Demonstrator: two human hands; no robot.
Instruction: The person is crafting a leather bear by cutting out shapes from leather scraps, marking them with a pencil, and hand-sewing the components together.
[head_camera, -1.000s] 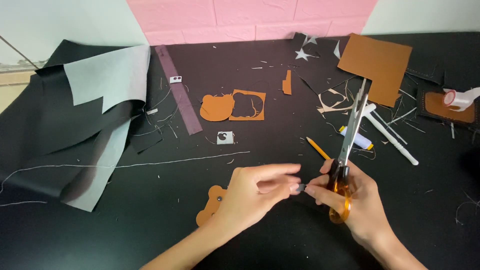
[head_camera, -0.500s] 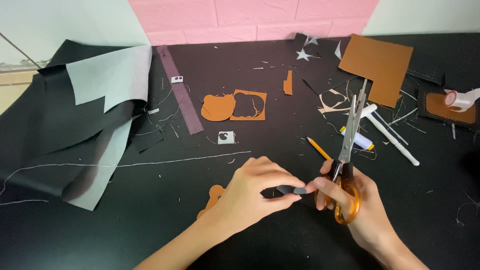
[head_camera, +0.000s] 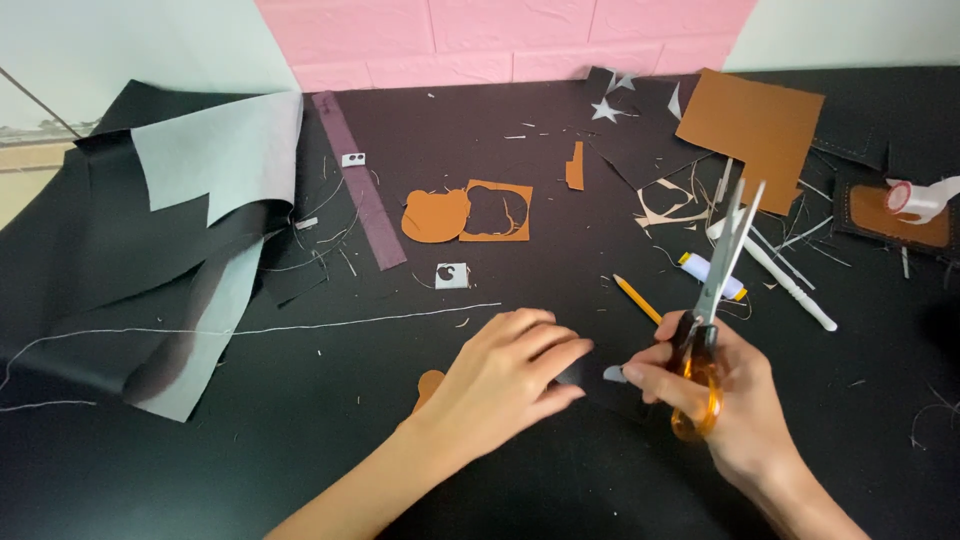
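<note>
Right hand (head_camera: 735, 400) is curled through the orange-handled steel scissors (head_camera: 712, 300), blades parted, long axis pointing to 1 o'clock. Left hand (head_camera: 505, 375) pinches the small black scrap of sheet (head_camera: 590, 385), which sits between both hands, at 9 o'clock from the scissors, low on the black bench (head_camera: 300, 460).

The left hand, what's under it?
Under the left hand an orange cut-out shape pokes out at the wrist; the rest is covered. Its fingertips meet a small black scrap.
</note>
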